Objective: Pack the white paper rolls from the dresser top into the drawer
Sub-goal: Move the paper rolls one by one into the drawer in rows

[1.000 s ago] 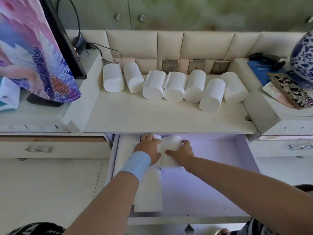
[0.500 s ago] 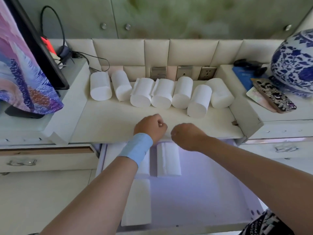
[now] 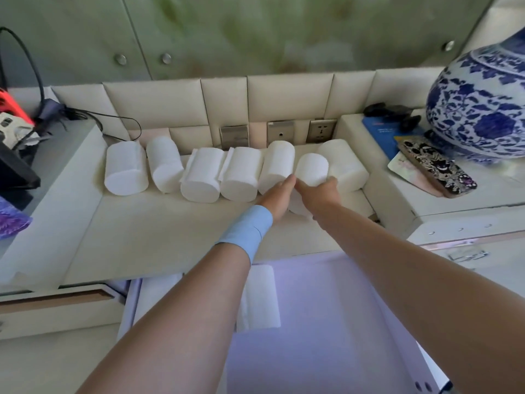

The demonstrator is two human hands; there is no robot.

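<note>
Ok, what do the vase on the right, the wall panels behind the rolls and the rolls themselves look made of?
Vase: probably glazed porcelain, with a glossy white body and blue painted floral scrollwork. Wall panels: padded cream upholstery, likely faux leather, with a smooth, slight sheen and puffed edges at the seams. Rolls: soft matte white tissue paper; loose sheet edges show on some, and no core hole is visible.

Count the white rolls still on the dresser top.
7, in a row along the back: far left, then, one between both hands, far right. None seems hidden.
</note>
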